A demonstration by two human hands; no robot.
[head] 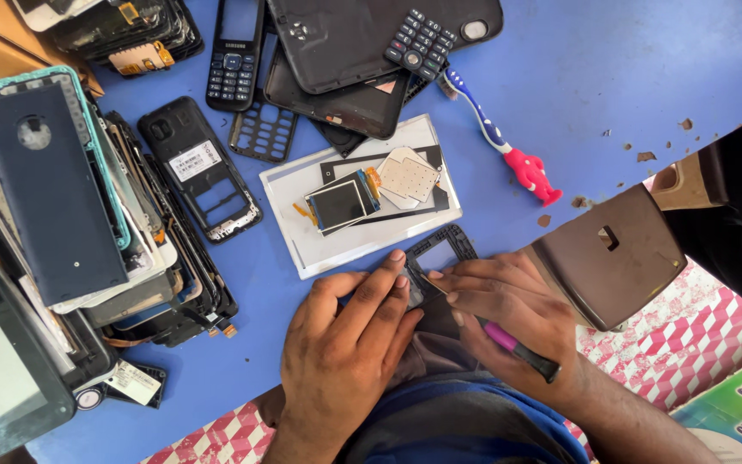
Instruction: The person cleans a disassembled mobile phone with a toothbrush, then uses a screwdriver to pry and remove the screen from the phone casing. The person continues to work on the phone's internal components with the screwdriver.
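Note:
My left hand [345, 344] presses down on a black phone frame [438, 253] at the near edge of the blue table [603, 69], its fingers wrapped over the frame's left side. My right hand [504, 309] grips a small screwdriver with a pink and black handle [521, 351], and its tip meets the frame between my two hands. Just beyond the frame lies a white panel [302, 241] carrying a small display module [339, 204] and a keypad membrane [407, 178].
Stacked phone covers and frames [70, 198] fill the left side. A bar phone [235, 53], a loose keypad [421, 41] and dark back covers [345, 43] lie at the far side. A blue and pink toothbrush [508, 146] lies right of them. A brown back cover [611, 258] rests at right.

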